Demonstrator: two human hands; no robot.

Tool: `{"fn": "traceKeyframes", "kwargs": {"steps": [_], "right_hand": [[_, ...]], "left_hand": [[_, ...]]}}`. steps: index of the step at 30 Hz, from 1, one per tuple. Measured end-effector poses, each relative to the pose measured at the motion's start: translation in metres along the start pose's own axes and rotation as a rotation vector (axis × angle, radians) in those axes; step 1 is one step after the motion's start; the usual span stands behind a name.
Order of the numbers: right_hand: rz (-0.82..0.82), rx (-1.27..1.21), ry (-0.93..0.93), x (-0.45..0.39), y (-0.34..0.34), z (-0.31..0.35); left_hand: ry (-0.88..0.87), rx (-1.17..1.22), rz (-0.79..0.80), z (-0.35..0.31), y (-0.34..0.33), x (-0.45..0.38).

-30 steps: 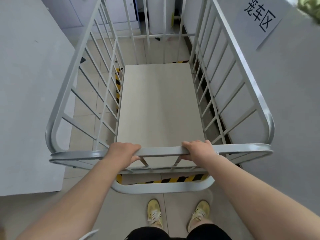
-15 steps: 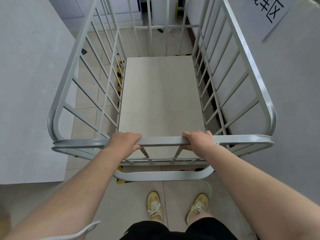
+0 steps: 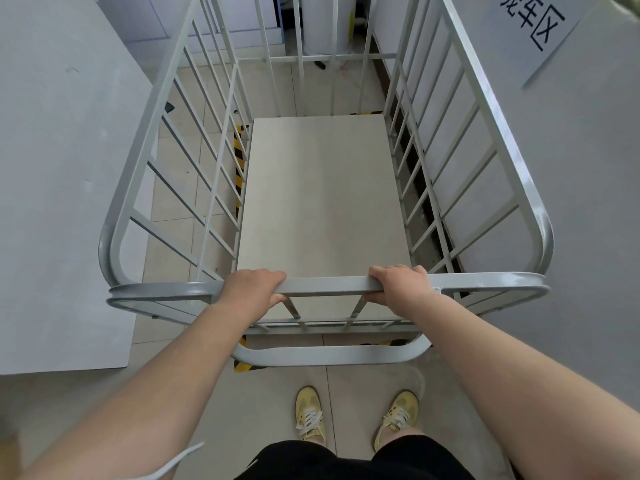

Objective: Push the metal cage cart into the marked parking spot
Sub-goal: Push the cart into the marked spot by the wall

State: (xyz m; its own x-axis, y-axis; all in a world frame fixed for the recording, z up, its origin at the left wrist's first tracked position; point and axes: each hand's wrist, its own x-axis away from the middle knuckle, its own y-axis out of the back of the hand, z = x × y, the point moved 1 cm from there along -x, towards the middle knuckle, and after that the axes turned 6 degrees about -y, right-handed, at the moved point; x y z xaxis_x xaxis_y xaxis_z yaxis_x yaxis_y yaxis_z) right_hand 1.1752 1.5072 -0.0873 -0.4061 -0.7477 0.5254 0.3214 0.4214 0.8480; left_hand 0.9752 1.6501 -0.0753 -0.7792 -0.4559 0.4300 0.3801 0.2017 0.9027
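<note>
Grey-white metal bars form a cage cart, seen from above by the person pushing it. The cart has tall barred sides, a plain beige floor panel and a flat top rail across the near end. The left hand and the right hand both grip that rail, well apart, with the fingers of each hand pressed together and curled over the top of the bar, thumbs tucked under it. Both bare forearms reach in from the bottom corners. The cart stands on a pale tiled floor, in a narrow gap between a grey wall on the left and another grey wall on the right. Black and yellow striped tape on the floor shows through the bars along the cart's left side, and more of it peeks out under the near end of the cart. A white paper sign with black characters hangs on the right wall. Below, the person's yellow shoes stand on the tiles just behind the cart.
</note>
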Motion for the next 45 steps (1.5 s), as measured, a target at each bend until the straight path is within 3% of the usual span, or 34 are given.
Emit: {"fn": "traceKeyframes", "kwargs": {"steps": [5,11,19,29,45], "right_hand": [[0.113,-0.003,-0.058,-0.005,0.009,0.003],[0.202,0.117,-0.159,-0.013,0.02,0.001],[0.29,0.199,-0.098,-0.021,0.025,-0.002],[0.344,0.284,-0.043,-0.022,0.024,-0.026],[0.285,0.324,-0.086,-0.019,0.031,-0.078]], "left_hand": [[0.049,0.129,0.052,0.017,0.006,0.002],[0.107,0.049,0.19,0.04,-0.009,0.004],[0.058,-0.024,0.278,0.041,-0.003,-0.005],[-0.034,-0.097,0.303,0.019,0.004,-0.015],[0.002,-0.041,0.24,-0.038,0.012,-0.031]]}}
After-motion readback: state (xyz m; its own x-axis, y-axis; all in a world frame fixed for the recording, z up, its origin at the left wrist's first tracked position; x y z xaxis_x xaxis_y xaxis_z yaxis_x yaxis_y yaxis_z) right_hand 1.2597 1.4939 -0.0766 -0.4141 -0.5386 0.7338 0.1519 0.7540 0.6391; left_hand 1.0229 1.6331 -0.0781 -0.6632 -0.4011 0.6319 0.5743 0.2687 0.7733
